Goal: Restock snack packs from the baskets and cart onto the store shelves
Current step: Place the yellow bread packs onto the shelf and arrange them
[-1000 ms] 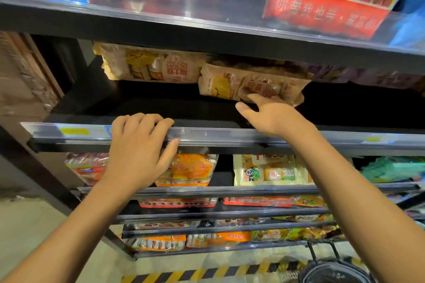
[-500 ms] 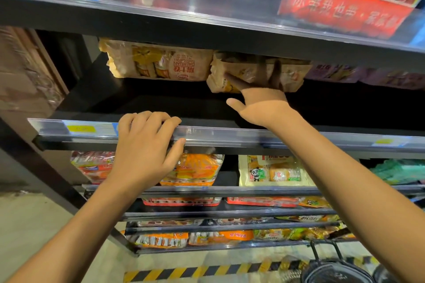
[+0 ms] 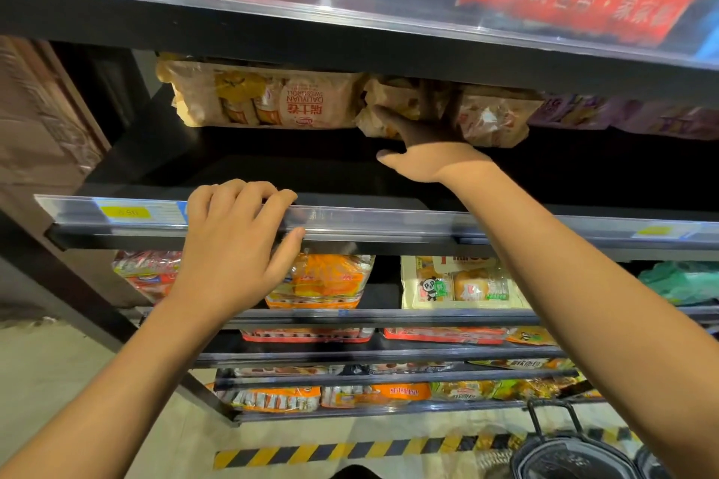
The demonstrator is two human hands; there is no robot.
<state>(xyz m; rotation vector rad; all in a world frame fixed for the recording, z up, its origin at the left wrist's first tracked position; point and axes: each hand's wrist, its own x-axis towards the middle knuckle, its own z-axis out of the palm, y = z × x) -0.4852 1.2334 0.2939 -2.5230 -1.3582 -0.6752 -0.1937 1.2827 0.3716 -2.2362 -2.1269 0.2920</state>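
A person's left hand [image 3: 237, 245] grips the front rail [image 3: 389, 224] of a black store shelf [image 3: 241, 171], fingers curled over its clear price strip and thumb pressed beneath. Farther in, the right hand [image 3: 426, 156] reaches to the shelf's back, where a tan snack pack [image 3: 494, 119] lies against the fingers — they press into its front, thumb spread wide to the left; whether they pinch it cannot be told in the shadow. The pack is crinkled, translucent, beige with orange print. Just beside it, to the left, lies a matching swiss roll pack [image 3: 268, 97] — red lettering showing.
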